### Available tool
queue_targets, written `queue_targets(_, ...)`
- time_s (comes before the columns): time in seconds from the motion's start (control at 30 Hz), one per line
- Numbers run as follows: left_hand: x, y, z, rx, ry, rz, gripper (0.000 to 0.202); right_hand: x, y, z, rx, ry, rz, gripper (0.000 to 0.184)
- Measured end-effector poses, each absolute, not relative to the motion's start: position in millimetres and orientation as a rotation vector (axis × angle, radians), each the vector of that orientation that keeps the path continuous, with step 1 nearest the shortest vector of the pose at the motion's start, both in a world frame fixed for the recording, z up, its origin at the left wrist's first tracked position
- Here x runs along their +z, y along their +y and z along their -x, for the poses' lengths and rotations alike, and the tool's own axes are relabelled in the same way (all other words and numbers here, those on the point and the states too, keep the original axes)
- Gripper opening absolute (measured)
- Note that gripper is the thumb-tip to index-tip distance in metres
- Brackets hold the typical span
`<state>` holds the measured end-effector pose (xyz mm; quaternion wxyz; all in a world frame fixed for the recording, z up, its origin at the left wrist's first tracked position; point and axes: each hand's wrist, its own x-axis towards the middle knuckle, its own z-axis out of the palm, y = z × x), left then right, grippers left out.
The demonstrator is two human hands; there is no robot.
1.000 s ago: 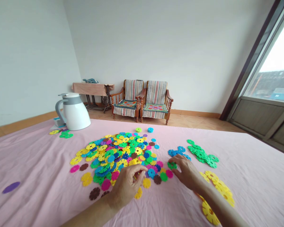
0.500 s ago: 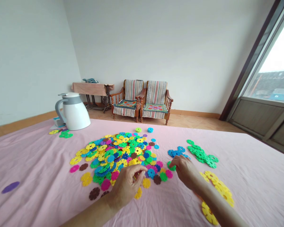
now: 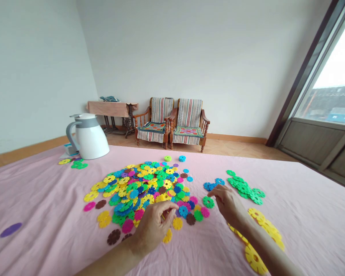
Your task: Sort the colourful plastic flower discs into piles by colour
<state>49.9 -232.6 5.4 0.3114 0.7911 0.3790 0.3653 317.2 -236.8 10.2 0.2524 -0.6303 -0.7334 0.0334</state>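
Observation:
My left hand (image 3: 155, 224) hovers at the near right side of a mixed heap of flower-shaped plastic discs (image 3: 149, 188), its thumb and forefinger pinched together. Whatever lies in that pinch, if anything, is hidden. My right hand (image 3: 227, 205) is over the cloth with bent fingers apart, and I see nothing held in it. Just left of its fingertips lies a single green disc (image 3: 208, 202). Beyond the hand is a small pile of blue discs (image 3: 209, 186). A pile of green discs (image 3: 243, 188) sits farther right, and yellow discs (image 3: 268, 230) lie partly behind my right forearm.
A pink cloth (image 3: 310, 214) covers the table. At the back left stands a white and grey jug (image 3: 91, 138), with a few loose discs (image 3: 79, 164) before it. A purple oval piece (image 3: 10, 230) lies far left. Two wooden armchairs (image 3: 188, 122) stand beyond the table.
My right hand has drawn slightly up and right, uncovering the green disc, which stays on the cloth. My left hand holds nearly the same place and pinch.

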Motion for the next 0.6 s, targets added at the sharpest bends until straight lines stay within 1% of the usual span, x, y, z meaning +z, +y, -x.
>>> queue_targets(0.23, 5.2, -232.2, -49.9, 0.958, 1.007, -2.104, 0.021, 12.5, -239.3, -307.6, 0.102, -2.135, 1.802, 0.038)
queue_targets(0.4, 4.3, -232.0, -50.0, 0.965, 1.001, -2.11, 0.021, 8.8, -240.9, -314.1, 0.092, -2.098, 1.769, 0.026)
queue_targets(0.5, 3.9, -232.1, -49.7, 0.965, 1.0, -2.096, 0.021, 6.8, -242.8, -315.7, 0.115, -2.099, 1.762, 0.028)
queue_targets(0.6, 4.3, -231.7, -49.8, 0.978, 0.998, -2.1, 0.021, 4.9, -242.3, -316.2, 0.161, -2.093, 1.77, 0.025)
